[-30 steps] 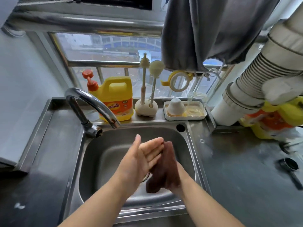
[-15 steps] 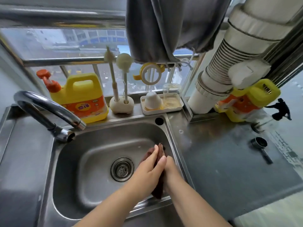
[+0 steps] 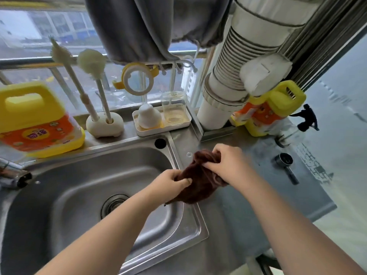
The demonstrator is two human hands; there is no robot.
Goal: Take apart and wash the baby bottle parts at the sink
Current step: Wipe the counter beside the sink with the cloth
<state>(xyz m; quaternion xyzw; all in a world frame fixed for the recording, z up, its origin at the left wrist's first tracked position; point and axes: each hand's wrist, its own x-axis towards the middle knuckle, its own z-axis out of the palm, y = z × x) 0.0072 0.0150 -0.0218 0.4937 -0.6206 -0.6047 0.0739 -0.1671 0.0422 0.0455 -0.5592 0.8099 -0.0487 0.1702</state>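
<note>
The washing looks nearly done: the bottle body (image 3: 174,108) and white cap (image 3: 149,116) stand upturned in the drying tray (image 3: 139,132) behind the sink (image 3: 79,175). Left hand (image 3: 170,181) and right hand (image 3: 228,165) both grip a brown cloth (image 3: 198,179) above the bench (image 3: 248,205), probably for wiping up.

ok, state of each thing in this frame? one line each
left hand: grips the brown cloth's lower end
right hand: grips its upper end
brown cloth: bunched, held over the sink's right rim
steel sink: no water pooled, drain open
clear bottle body: upside down in white tray
white cap: in same tray
two brushes: standing in holder
</note>
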